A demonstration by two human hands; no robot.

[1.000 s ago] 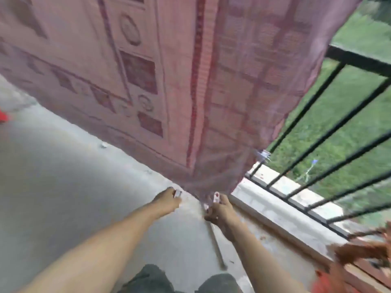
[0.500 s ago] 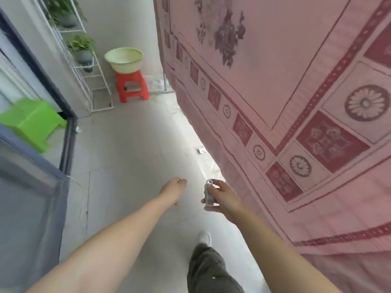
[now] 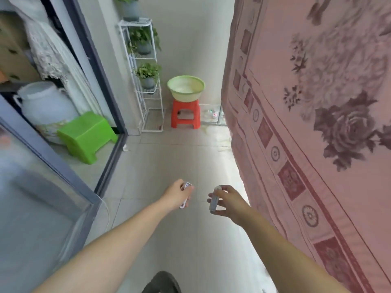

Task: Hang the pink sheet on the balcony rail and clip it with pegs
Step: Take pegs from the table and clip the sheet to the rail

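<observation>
Hanging down the right side of the view, the pink sheet (image 3: 317,123) was already draped, its rail out of sight. The left hand (image 3: 176,195) was closed round a pale peg (image 3: 185,194); the right hand (image 3: 227,200) pinched a second peg (image 3: 214,200) between fingers and thumb, clear of the cloth. Unpegged, the sheet could probably slide off in wind; a loosely held peg might drop to the tiled floor (image 3: 160,161).
</observation>
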